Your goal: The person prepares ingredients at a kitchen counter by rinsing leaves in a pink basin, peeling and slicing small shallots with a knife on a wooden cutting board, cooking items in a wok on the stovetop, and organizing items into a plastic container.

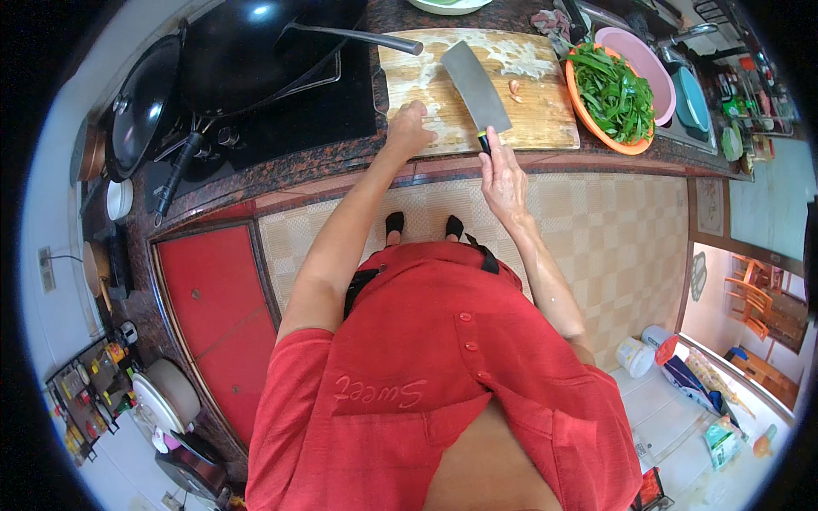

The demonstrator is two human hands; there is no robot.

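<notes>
My right hand (505,179) grips the black handle of a cleaver (476,86), its index finger stretched along the top of the handle. The broad steel blade slants over a wooden cutting board (543,131). Right of the blade lie a few small pieces that look like garlic cloves (514,88). At the board's near left part rests my left hand (408,131), thumb apart from the bent fingers, with nothing seen in it. Whitish, worn patches mark the board's surface. An orange basin (629,148) of cut green leaves (610,96) stands against the board's right side.
Left of the board, a black wok (255,57) sits on the stove, and a metal utensil's handle (390,42) juts over the board's corner. A glass lid (146,108) leans farther left. Beyond the leaves are a pink basin (661,83) and a faucet (693,32).
</notes>
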